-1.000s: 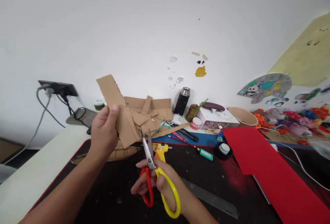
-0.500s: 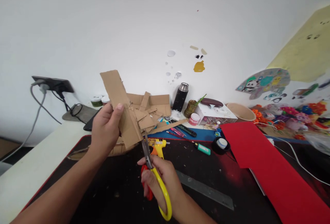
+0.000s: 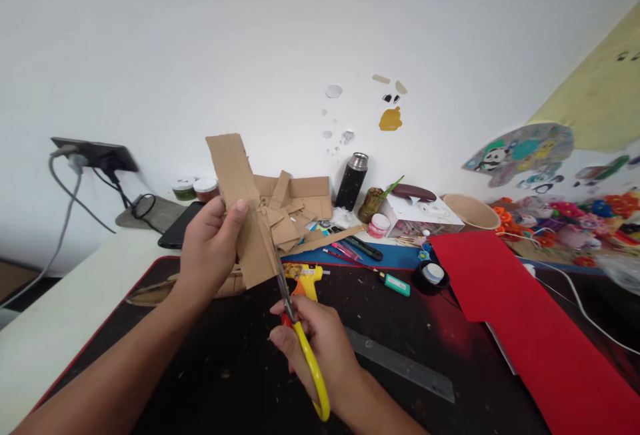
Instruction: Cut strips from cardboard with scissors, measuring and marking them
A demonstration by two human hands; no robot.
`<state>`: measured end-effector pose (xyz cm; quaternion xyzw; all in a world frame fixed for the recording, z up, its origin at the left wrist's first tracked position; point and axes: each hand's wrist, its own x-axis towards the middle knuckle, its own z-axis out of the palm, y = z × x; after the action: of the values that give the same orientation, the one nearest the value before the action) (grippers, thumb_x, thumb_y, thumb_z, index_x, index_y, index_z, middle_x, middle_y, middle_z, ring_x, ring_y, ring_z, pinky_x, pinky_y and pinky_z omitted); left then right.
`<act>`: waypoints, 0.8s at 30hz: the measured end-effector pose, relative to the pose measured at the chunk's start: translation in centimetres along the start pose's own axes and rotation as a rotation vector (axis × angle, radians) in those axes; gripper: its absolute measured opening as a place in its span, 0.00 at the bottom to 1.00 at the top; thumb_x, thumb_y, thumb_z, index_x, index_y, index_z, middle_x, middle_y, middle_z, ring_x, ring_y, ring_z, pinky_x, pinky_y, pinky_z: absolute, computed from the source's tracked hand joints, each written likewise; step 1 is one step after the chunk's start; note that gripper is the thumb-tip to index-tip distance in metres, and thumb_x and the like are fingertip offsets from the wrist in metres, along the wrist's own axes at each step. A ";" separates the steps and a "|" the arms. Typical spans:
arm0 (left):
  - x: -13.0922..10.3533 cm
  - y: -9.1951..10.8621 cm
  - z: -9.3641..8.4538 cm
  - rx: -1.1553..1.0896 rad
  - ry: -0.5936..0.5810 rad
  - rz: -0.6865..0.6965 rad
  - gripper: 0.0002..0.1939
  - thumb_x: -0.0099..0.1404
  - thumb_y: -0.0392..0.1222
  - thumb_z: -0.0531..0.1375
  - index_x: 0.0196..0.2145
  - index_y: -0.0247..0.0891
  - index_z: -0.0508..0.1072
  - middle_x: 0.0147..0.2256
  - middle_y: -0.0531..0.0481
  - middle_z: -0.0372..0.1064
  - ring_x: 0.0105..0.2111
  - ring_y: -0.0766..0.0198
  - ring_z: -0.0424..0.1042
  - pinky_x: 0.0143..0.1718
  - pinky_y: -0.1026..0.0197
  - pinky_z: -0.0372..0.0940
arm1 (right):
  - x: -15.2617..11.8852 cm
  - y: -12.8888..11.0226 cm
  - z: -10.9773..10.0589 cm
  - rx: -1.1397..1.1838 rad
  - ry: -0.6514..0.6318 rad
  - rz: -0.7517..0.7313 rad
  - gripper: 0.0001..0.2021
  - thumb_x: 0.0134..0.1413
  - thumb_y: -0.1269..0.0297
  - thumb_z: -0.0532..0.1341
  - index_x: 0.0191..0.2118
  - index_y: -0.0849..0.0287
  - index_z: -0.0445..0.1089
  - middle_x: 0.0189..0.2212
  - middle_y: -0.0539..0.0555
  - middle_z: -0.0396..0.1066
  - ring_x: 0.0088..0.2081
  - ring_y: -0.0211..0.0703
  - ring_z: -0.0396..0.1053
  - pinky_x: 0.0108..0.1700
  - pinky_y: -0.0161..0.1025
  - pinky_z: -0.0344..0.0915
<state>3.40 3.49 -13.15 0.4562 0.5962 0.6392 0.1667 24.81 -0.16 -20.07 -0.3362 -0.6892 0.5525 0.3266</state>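
My left hand point(image 3: 213, 241) pinches a long strip of cardboard point(image 3: 233, 168) between thumb and fingers, holding it tilted above the table. In my right hand point(image 3: 320, 338) is a pair of scissors point(image 3: 313, 365) with one yellow and one red handle. The blades point up and away from me and lie along the right edge of the cardboard near its lower corner. Behind the blades, a yellow glue gun point(image 3: 311, 276) rests on the dark mat, partly covered.
Cardboard scraps point(image 3: 300, 215) pile up behind my hands, with a black flask point(image 3: 353, 181) beside them. A metal ruler point(image 3: 400, 365), a green lighter point(image 3: 396, 284) and a black tape roll point(image 3: 430, 276) lie to the right. Red sheets point(image 3: 530, 315) spread over the right side.
The scissor handles have closed together, and the blades now sit against the cardboard's right edge. The cardboard and my left hand have shifted slightly right in view.
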 end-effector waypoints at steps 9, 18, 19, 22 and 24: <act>0.3 -0.5 -0.2 -0.046 -0.025 0.008 0.18 0.74 0.58 0.63 0.48 0.43 0.81 0.43 0.46 0.83 0.46 0.50 0.81 0.44 0.54 0.75 | 0.1 -0.3 0.0 -0.081 0.032 -0.070 0.18 0.63 0.48 0.70 0.45 0.60 0.79 0.23 0.44 0.61 0.22 0.35 0.56 0.27 0.34 0.54; 0.2 -0.4 0.1 -0.040 -0.022 -0.026 0.18 0.73 0.58 0.64 0.48 0.43 0.82 0.41 0.47 0.83 0.44 0.49 0.81 0.41 0.55 0.74 | 0.1 -0.3 -0.1 -0.119 0.049 -0.080 0.19 0.64 0.47 0.69 0.46 0.59 0.80 0.24 0.46 0.63 0.24 0.37 0.57 0.28 0.35 0.55; 0.2 -0.4 0.1 -0.040 -0.023 -0.029 0.18 0.73 0.59 0.64 0.47 0.43 0.82 0.41 0.47 0.83 0.43 0.49 0.81 0.40 0.55 0.74 | 0.1 -0.3 -0.1 -0.122 0.050 -0.080 0.19 0.64 0.46 0.69 0.46 0.59 0.80 0.25 0.46 0.63 0.24 0.37 0.58 0.28 0.35 0.55; 0.2 -0.4 0.0 -0.032 -0.025 -0.034 0.17 0.73 0.59 0.64 0.47 0.44 0.82 0.41 0.47 0.83 0.42 0.50 0.80 0.40 0.55 0.74 | 0.0 -0.4 -0.1 -0.139 0.049 -0.075 0.19 0.64 0.46 0.69 0.46 0.59 0.80 0.25 0.46 0.64 0.25 0.38 0.59 0.29 0.35 0.56; 0.2 -0.5 0.0 -0.034 -0.022 -0.042 0.17 0.73 0.59 0.64 0.46 0.45 0.82 0.41 0.48 0.83 0.42 0.50 0.80 0.40 0.55 0.74 | 0.0 -0.3 -0.1 -0.153 0.051 -0.081 0.20 0.64 0.45 0.68 0.46 0.58 0.80 0.25 0.46 0.65 0.25 0.38 0.59 0.29 0.35 0.56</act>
<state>3.12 3.74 -13.52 0.4477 0.5927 0.6407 0.1944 24.88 -0.14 -19.72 -0.3463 -0.7338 0.4758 0.3395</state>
